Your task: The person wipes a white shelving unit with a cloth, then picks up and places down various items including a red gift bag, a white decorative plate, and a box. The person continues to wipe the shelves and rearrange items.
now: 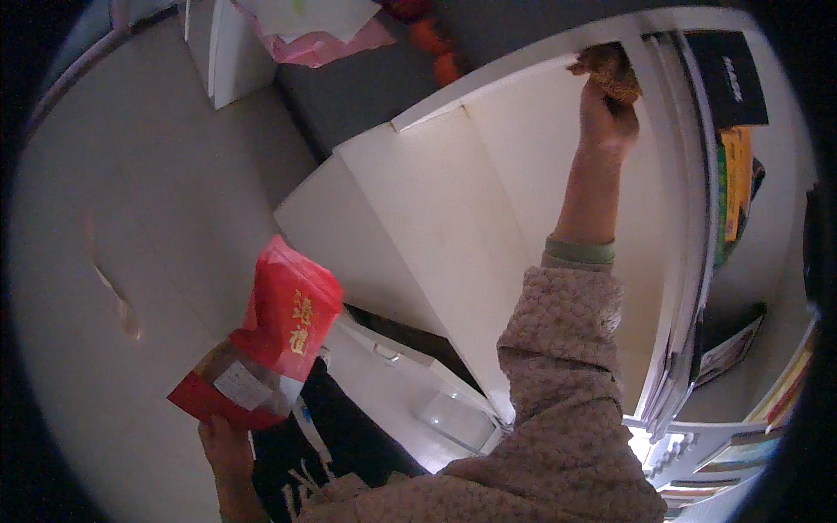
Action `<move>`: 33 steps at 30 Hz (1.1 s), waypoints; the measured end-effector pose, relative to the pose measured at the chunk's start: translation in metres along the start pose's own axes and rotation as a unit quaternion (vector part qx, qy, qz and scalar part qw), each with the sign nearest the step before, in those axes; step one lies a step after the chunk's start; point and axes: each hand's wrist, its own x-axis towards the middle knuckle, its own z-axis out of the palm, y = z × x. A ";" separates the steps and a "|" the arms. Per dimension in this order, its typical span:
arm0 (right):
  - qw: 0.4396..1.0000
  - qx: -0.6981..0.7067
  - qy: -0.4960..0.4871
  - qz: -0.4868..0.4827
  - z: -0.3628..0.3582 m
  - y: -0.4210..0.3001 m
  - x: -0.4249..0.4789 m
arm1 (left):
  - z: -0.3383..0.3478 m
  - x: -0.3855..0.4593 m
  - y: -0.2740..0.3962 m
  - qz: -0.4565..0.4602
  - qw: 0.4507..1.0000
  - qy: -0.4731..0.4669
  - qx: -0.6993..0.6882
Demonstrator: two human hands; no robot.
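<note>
My left hand point(225, 444), low on the left, grips the bottom edge of a red packaging pouch point(288, 307). The pouch bears gold characters, a white label and a see-through section. My right arm is stretched up and away along a pale panel, in a patterned fleece sleeve with a green cuff. At its end, my right hand point(605, 124) has its fingers closed around a brown, rough-textured object point(608, 68), perhaps a plush toy or figurine. That object is beside the white frame at the upper right, and its exact kind cannot be made out.
White shelving point(696, 196) on the right holds a black box point(727, 78) and upright books point(735, 189). A white drawer point(392, 356) lies below the pale panel point(458, 216). Pink wrapping point(320, 49) and orange round things point(444, 62) rest on a dark surface. Grey floor point(144, 196) spreads left.
</note>
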 end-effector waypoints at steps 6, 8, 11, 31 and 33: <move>0.988 0.086 0.057 -0.117 -0.003 -0.033 -0.110 | 0.035 0.000 0.021 0.082 0.993 -0.084 -0.013; 0.973 -0.005 0.114 -0.200 0.004 -0.051 -0.168 | 0.035 -0.001 0.031 0.091 0.988 -0.126 0.007; 0.946 -0.122 0.164 -0.251 0.013 -0.082 -0.266 | 0.036 0.002 0.042 0.065 0.989 -0.133 0.011; 0.785 -0.151 0.356 -0.485 0.048 -0.128 -0.370 | 0.114 -0.060 0.105 0.090 0.961 -0.261 0.013; 0.795 -0.134 0.350 -0.477 0.047 -0.106 -0.355 | 0.115 -0.054 0.117 0.082 0.958 -0.275 0.020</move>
